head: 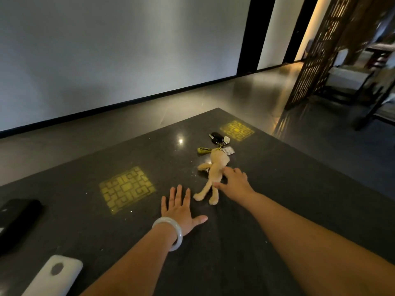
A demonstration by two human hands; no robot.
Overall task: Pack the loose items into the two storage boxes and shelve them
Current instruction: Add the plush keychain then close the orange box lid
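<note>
White device point(56, 272) lies lower left; left hand point(181, 210) is pressed flat, right hand point(234, 181) is spread over plush keychain point(213, 174) at centre.

dark stone table point(277, 189) | yellow maze-pattern inlays point(127, 188) | carved lattice screen point(320, 50) | white wall point(106, 50)

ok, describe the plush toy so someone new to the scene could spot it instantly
On the dark stone table, look between the two yellow maze-pattern squares, just ahead of the right hand. The plush toy lies flat there, its head toward a bunch of keys. It is the only soft, tan, long-limbed figure; its neighbours are small, hard and black or yellow.
</note>
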